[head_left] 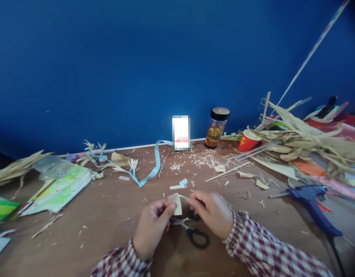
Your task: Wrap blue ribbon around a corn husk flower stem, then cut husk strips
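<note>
Between thumb and fingers, my left hand (151,227) pinches a small cream piece of what looks like corn husk (176,206). My right hand (214,212) is closed on a thin pale strip (184,197) that runs to the top of that piece. Whether the strip is still joined to it, I cannot tell. Below both hands lie black-handled scissors (181,222), partly hidden by my fingers. Just beyond my hands are a short white strip (176,187) and a light blue scrap (183,181) on the table.
Blue ribbon (156,165) and husk flowers (133,165) lie left of centre. A lidded tea jar (216,130) and red paper cup (248,141) stand near the wall. Rightward are a husk pile (298,136) and blue glue gun (313,204). Shavings (199,161) litter the brown table (108,219).
</note>
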Demonstrator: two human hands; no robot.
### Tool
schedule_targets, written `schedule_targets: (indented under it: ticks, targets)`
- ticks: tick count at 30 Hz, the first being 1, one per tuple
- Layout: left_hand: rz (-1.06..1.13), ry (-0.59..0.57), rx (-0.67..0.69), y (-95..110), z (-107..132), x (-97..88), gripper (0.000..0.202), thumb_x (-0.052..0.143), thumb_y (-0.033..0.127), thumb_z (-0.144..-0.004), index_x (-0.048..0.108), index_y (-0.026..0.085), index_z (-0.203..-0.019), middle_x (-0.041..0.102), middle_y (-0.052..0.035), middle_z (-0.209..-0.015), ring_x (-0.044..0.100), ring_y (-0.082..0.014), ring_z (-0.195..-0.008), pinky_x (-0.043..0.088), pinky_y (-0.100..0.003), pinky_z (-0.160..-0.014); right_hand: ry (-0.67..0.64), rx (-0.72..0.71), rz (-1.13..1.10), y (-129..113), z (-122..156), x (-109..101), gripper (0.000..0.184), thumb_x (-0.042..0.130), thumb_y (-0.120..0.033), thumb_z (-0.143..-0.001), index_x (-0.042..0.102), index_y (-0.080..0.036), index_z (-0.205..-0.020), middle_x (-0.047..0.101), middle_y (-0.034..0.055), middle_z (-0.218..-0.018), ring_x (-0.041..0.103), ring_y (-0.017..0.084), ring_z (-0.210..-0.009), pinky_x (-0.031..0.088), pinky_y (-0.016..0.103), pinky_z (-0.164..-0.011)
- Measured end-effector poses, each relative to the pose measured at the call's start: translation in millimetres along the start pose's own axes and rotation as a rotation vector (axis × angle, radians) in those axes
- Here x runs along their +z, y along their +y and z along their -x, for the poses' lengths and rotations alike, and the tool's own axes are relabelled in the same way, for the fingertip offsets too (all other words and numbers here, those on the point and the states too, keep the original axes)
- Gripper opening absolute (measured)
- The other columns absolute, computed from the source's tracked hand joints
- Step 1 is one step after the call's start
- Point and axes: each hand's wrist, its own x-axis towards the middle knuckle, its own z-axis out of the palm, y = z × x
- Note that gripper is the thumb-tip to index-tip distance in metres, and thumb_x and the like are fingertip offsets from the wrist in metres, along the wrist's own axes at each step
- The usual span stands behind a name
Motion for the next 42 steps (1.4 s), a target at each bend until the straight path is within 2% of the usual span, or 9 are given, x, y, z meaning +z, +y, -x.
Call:
schedule_targets:
  ticks: [6, 9, 13, 18, 24, 27, 31, 37, 42]
  targets:
    - [0.104, 0.111, -0.051, -0.9, -5.9, -8.7, 0.026, 0.063, 0.039, -0.068, 0.062, 0.013, -0.068, 0.043, 0.0066, -0.042, 0.035, -0.0047, -0.038, 0.028, -0.016, -0.039, 0.039, 0.076, 0.056, 25.4, -14.1, -3.3, 0.031, 0.04, -0.033, -0.086, 0.062, -0.019, -0.069, 0.063, 0.0003, -0.061, 0.057, 0.012, -0.055, 0.037, 0.021, -0.051]
    - [0.176, 0.066, -0.086, -0.8, -5.7, -6.7, 0.025, 0.064, 0.037, -0.067, 0.064, 0.013, -0.074, 0.045, 0.0059, -0.047, 0.035, -0.0044, -0.039, 0.028, -0.016, -0.039, 0.077, 0.071, 0.072, 31.4, -18.2, -2.1, 0.026, 0.039, -0.028, -0.086, 0.064, -0.022, -0.094, 0.067, 0.0005, -0.068, 0.059, 0.013, -0.057, 0.04, 0.022, -0.053]
    - [0.192, 0.021, -0.084, -1.0, -4.2, -5.0, 0.025, 0.064, 0.034, -0.067, 0.065, 0.013, -0.081, 0.045, 0.0059, -0.051, 0.034, -0.0038, -0.04, 0.028, -0.016, -0.039, 0.176, 0.058, 0.058, 33.1, -19.7, -2.4, 0.035, 0.041, -0.023, -0.085, 0.05, -0.023, -0.118, 0.067, 0.0, -0.073, 0.06, 0.014, -0.063, 0.043, 0.024, -0.058]
    - [0.173, -0.062, -0.036, 1.3, -3.3, -5.8, 0.033, 0.061, 0.034, -0.072, 0.059, 0.014, -0.099, 0.047, 0.0057, -0.056, 0.032, -0.003, -0.04, 0.026, -0.016, -0.037, 0.247, -0.033, -0.194, 23.1, -16.3, -4.5, 0.028, 0.044, -0.022, -0.084, 0.049, -0.021, -0.111, 0.065, 0.0022, -0.086, 0.061, 0.014, -0.074, 0.047, 0.025, -0.067]
    - [0.149, -0.221, -0.044, 5.5, 0.3, -2.0, 0.042, 0.062, 0.029, -0.071, 0.047, 0.018, -0.11, 0.049, 0.0055, -0.061, 0.032, -0.0033, -0.039, 0.027, -0.015, -0.034, -0.087, -0.154, -0.521, 8.7, -6.8, 0.3, 0.03, 0.056, -0.014, -0.075, 0.052, -0.021, -0.104, 0.065, 0.0014, -0.091, 0.062, 0.012, -0.073, 0.049, 0.022, -0.065]
    - [0.121, -0.243, -0.039, 4.4, 1.4, -2.2, 0.043, 0.061, 0.027, -0.072, 0.047, 0.018, -0.111, 0.049, 0.0051, -0.063, 0.035, -0.0039, -0.042, 0.026, -0.014, -0.035, -0.137, -0.151, -0.574, 7.0, -5.8, 1.5, 0.02, 0.058, -0.015, -0.075, 0.059, -0.019, -0.095, 0.066, 0.0007, -0.084, 0.062, 0.013, -0.073, 0.048, 0.022, -0.066]
    - [0.104, -0.298, -0.043, 4.3, 2.2, -2.9, 0.041, 0.061, 0.026, -0.073, 0.048, 0.018, -0.111, 0.049, 0.005, -0.063, 0.037, -0.0041, -0.043, 0.027, -0.014, -0.035, -0.136, -0.12, -0.591, 8.5, -6.7, 1.8, 0.013, 0.059, -0.021, -0.076, 0.066, -0.018, -0.087, 0.068, 0.0024, -0.084, 0.062, 0.015, -0.077, 0.048, 0.025, -0.07]
    - [0.123, -0.13, 0.082, 10.5, 5.1, -0.8, 0.051, 0.059, 0.03, -0.075, 0.04, 0.02, -0.121, 0.059, 0.0023, -0.067, 0.047, -0.0066, -0.047, 0.041, -0.019, -0.046, 0.077, 0.051, -0.618, 15.7, -6.8, 8.1, 0.021, 0.06, -0.033, -0.075, 0.066, -0.016, -0.086, 0.068, 0.003, -0.076, 0.062, 0.015, -0.067, 0.05, 0.025, -0.061]
    - [0.125, -0.094, 0.038, 3.3, 5.3, 2.7, 0.036, 0.069, 0.025, -0.065, 0.06, 0.016, -0.098, 0.067, -0.0042, -0.072, 0.06, -0.015, -0.063, 0.049, -0.025, -0.059, 0.123, 0.052, -0.569, 11.8, -3.9, 11.6, 0.018, 0.06, -0.032, -0.075, 0.067, -0.018, -0.084, 0.068, 0.0025, -0.073, 0.062, 0.015, -0.065, 0.049, 0.024, -0.059]
